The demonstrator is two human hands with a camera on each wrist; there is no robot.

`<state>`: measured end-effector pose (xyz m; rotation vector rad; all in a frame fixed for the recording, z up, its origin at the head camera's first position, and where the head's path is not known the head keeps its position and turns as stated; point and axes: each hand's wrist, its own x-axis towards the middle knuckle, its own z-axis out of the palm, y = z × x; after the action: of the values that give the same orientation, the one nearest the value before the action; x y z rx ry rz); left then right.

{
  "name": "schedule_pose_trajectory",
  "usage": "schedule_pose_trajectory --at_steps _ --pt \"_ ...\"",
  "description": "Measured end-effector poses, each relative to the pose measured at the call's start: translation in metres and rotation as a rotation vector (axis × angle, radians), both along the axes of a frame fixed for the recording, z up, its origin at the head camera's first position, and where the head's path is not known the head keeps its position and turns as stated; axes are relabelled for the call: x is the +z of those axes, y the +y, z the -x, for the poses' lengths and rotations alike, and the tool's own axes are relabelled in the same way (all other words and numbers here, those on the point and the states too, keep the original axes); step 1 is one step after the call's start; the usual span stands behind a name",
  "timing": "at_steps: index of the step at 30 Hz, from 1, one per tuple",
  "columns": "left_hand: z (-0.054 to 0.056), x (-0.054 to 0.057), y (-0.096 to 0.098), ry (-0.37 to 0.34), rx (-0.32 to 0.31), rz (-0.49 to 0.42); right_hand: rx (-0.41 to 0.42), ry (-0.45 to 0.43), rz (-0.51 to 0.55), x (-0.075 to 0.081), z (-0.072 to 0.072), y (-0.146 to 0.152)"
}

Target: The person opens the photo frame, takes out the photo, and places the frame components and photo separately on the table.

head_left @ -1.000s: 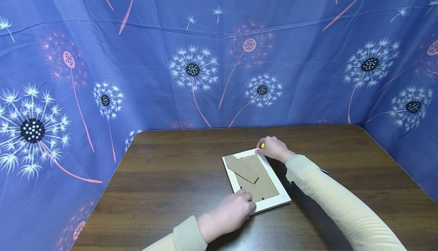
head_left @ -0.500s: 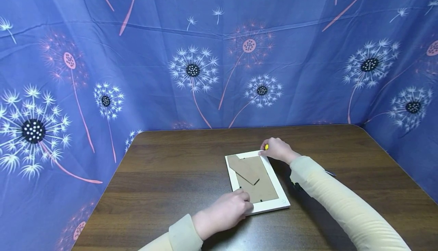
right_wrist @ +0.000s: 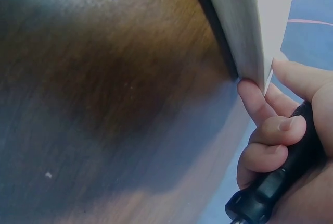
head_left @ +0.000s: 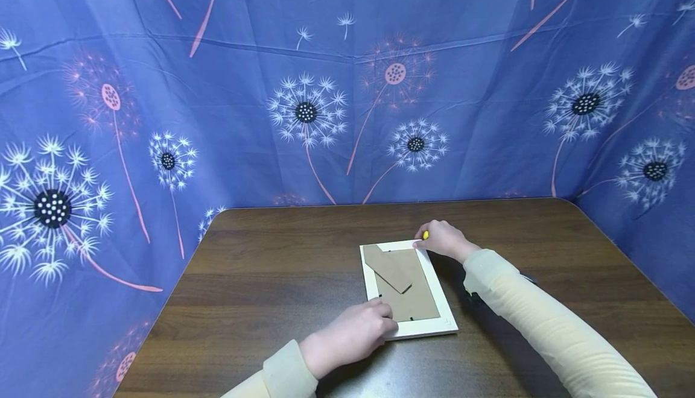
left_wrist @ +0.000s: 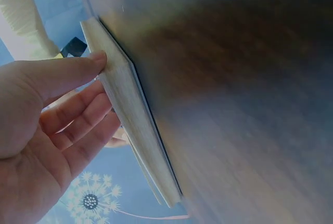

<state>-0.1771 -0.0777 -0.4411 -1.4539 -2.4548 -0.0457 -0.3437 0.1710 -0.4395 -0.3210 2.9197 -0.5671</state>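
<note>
A white picture frame [head_left: 438, 283] lies back side up on the dark wooden table, showing its brown backing board [head_left: 409, 304] and slanted easel leg [head_left: 388, 268]. My left hand [head_left: 350, 334] grips the near left corner; in the left wrist view the thumb presses the frame's pale edge [left_wrist: 135, 109] and the fingers reach over its back. At the far right corner, my right hand [head_left: 442, 240] pinches the frame between thumb and fingers. Its other fingers curl round the black handle of a screwdriver [right_wrist: 278, 179], whose yellow end [head_left: 426, 235] shows in the head view; the palm partly hides it.
The brown wooden table [head_left: 271, 283] extends to both sides of the frame. Behind it hangs a blue cloth [head_left: 239, 96] with printed dandelions. A small black object [head_left: 475, 297] shows under the right sleeve [head_left: 543, 319].
The frame has turned slightly clockwise, its far end shifting right and its near end drifting left and closer. Both hands have moved with it, the screwdriver staying in the right hand.
</note>
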Motion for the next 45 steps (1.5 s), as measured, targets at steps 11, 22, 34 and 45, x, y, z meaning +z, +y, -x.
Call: schedule_pose_trajectory --at_steps 11,22,34,45 --pt "0.003 -0.002 -0.007 0.013 -0.004 -0.016 0.003 -0.002 0.013 0.001 -0.004 0.006" --pt "0.005 -0.002 -0.014 0.017 0.005 -0.052 -0.006 -0.015 0.038 -0.001 -0.007 0.011" --pt "0.008 -0.004 -0.019 0.02 0.029 -0.043 -0.017 -0.03 0.043 -0.001 -0.01 0.015" --pt "0.009 -0.001 -0.023 -0.012 0.058 -0.037 -0.012 -0.041 0.052 0.003 -0.017 0.018"
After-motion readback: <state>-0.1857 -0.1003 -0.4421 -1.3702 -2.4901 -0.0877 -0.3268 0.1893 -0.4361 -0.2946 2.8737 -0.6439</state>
